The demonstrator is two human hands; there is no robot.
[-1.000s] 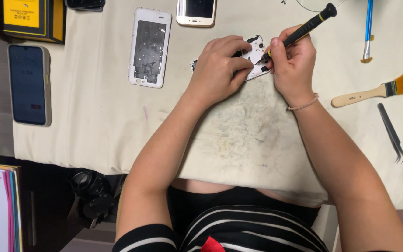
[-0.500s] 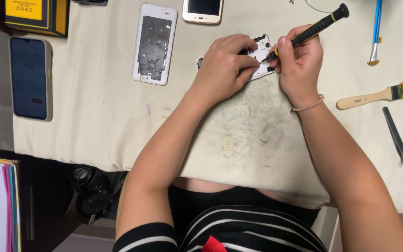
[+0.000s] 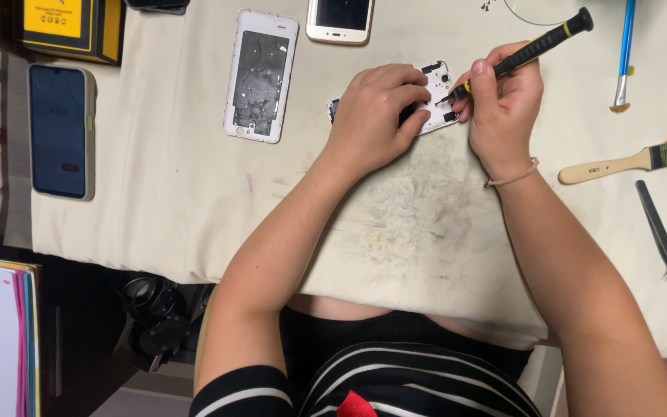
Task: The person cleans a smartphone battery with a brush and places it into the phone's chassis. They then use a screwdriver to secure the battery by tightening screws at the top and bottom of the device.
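My left hand [image 3: 376, 116] presses down on an opened white phone [image 3: 435, 96] lying on the cream work cloth [image 3: 194, 201], fingers curled over its middle. My right hand [image 3: 503, 104] grips a black screwdriver with yellow bands [image 3: 538, 45], its tip touching the phone's upper right part. Most of the phone is hidden under my left hand.
A white phone back cover [image 3: 260, 73] lies left of my hands, a white phone [image 3: 340, 19] above it, a dark phone [image 3: 59, 131] far left. A wooden-handled brush [image 3: 627, 161], black tweezers [image 3: 658, 228] and a blue tool [image 3: 623, 54] lie right. A yellow-black box [image 3: 63, 27] stands top left.
The view has shifted slightly; both hands stay on the phone, and the screwdriver keeps working at the same spot with little movement.
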